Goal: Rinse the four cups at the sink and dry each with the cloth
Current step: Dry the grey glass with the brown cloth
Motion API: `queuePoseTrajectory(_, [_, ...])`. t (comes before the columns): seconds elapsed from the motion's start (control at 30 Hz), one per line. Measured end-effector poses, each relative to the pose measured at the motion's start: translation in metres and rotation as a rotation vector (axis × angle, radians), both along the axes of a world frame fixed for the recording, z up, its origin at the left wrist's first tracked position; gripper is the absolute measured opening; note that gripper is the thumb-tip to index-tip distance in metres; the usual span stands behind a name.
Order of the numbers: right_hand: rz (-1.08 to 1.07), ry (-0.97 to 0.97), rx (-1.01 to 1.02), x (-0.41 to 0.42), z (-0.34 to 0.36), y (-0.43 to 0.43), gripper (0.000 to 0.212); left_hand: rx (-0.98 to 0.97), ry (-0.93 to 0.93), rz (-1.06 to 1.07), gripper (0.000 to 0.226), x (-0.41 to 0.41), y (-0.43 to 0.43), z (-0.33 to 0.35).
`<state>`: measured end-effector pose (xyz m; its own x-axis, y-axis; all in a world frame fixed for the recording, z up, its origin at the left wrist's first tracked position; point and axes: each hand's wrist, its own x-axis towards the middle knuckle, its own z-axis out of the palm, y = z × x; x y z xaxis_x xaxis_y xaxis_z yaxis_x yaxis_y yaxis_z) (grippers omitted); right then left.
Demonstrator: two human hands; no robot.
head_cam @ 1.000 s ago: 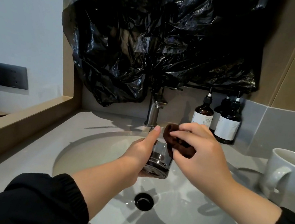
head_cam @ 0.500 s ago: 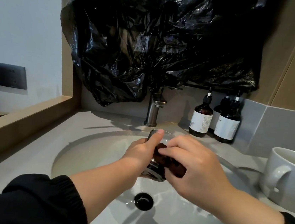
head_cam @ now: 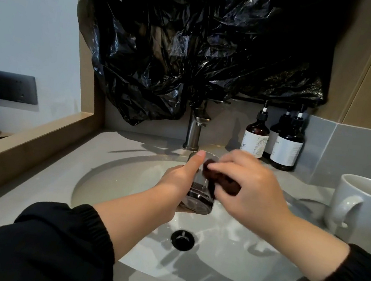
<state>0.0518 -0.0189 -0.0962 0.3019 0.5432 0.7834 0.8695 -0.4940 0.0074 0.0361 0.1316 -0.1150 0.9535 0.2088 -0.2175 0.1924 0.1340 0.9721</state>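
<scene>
My left hand (head_cam: 176, 181) grips the glass (head_cam: 198, 197) upright over the sink (head_cam: 105, 177). My right hand (head_cam: 250, 192), beside it, pinches the cloth (head_cam: 219, 179) against its wall.

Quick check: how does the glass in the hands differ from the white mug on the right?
The glass cup is clear and dark-tinted with no handle showing; the white mug is opaque with a loop handle. The glass cup is held over the sink by the left hand, with the right hand pressing the dark cloth against it; the white mug stands untouched on the counter. Both sit mouth up.
</scene>
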Motion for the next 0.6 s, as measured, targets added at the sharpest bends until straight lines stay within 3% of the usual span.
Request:
queuePoseTrajectory(0.1, [-0.020,0.029,0.030,0.000,0.001,-0.002,0.031,-0.043,0.004,-0.013,0.060,-0.004,-0.003,0.002])
queuePoseTrajectory(0.27, [0.193,0.013,-0.169,-0.020,-0.008,0.000,0.025,-0.091,0.005,0.003,0.064,-0.005,0.001,0.006])
queuePoseTrajectory(0.47, [-0.030,0.096,0.154,0.001,0.002,-0.008,0.028,-0.141,-0.004,-0.102,0.063,-0.009,-0.004,0.005])
queuePoseTrajectory(0.6, [0.134,0.059,-0.040,-0.019,-0.007,-0.007,0.027,-0.219,-0.027,-0.101,0.060,-0.007,-0.001,0.005])
